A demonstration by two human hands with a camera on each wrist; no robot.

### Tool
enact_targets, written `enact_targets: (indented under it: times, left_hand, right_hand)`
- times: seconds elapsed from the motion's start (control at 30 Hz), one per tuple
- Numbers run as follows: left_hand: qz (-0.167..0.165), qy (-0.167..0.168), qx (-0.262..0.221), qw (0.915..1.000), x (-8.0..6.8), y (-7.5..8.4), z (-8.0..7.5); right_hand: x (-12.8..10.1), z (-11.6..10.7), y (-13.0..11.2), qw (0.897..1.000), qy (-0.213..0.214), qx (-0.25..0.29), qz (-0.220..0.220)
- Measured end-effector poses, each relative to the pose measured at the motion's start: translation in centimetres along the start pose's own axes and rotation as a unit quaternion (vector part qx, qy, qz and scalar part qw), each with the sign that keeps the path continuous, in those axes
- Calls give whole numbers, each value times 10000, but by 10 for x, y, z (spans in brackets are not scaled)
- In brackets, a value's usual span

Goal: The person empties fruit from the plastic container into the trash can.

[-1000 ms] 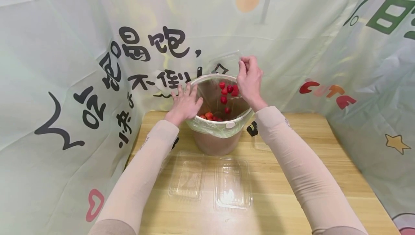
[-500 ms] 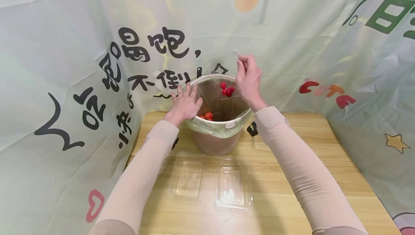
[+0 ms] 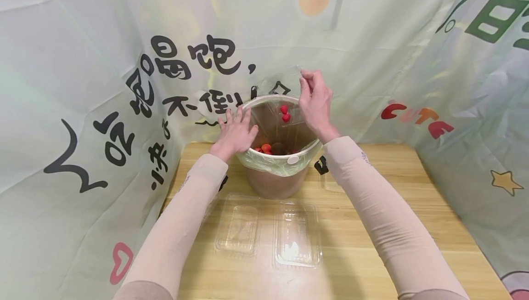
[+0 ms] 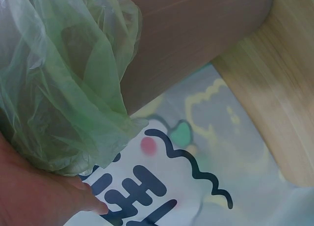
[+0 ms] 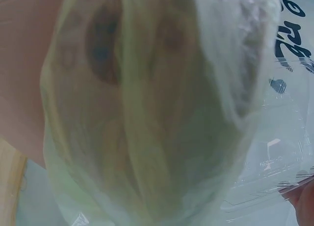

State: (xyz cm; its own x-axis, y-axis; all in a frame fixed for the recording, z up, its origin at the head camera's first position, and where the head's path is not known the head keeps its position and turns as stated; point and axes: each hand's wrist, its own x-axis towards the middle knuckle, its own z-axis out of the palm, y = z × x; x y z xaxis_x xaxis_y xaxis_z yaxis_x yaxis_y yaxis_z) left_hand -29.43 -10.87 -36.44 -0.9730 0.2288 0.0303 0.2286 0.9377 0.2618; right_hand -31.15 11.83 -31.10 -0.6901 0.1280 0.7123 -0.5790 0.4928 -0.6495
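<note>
A brown bin [image 3: 276, 185] stands on the table, its white rim covered by a thin pale green liner bag [image 3: 264, 164]. With fingers spread, my left hand [image 3: 236, 132] rests on the rim's left side. My right hand [image 3: 317, 102] pinches the edge of a clear plastic box [image 5: 274, 137], which is tilted over the bin's right back. Two small red fruits [image 3: 284, 113] show against the box, above the bin's inside. Lower down, several orange-red fruits [image 3: 266, 148] lie in the bin. The liner hides much of the box in the right wrist view.
Two clear plastic trays [image 3: 295, 261] lie side by side on the wooden table [image 3: 372, 245] in front of the bin. Part of another clear tray [image 3: 332, 184] shows beside my right forearm. A printed cloth [image 3: 372, 61] hangs close behind and on both sides.
Most of the red fruits have dropped off the box into the bin, leaving two in sight. My right hand has shifted slightly left; my left hand has stayed on the rim.
</note>
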Motion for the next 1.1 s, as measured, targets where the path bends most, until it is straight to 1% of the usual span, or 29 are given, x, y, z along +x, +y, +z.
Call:
enact_targets:
  times: [0.53,0.7,0.9,1.1]
  left_hand:
    - [2,-6,-4,10000,-2,2,-2]
    - [8,16,-16,10000,-1,2,-2]
    - [28,48,32,10000,-2,1,-1]
    - [26,27,17,10000,-2,1,-1]
  right_hand:
    - [0,1,-1,9994,117,12,-335]
    - [1,2,-1,9983,140,116,-559]
    - [0,3,0,9962,64,66,-862]
    - [0,4,1,9953,89,41,-961]
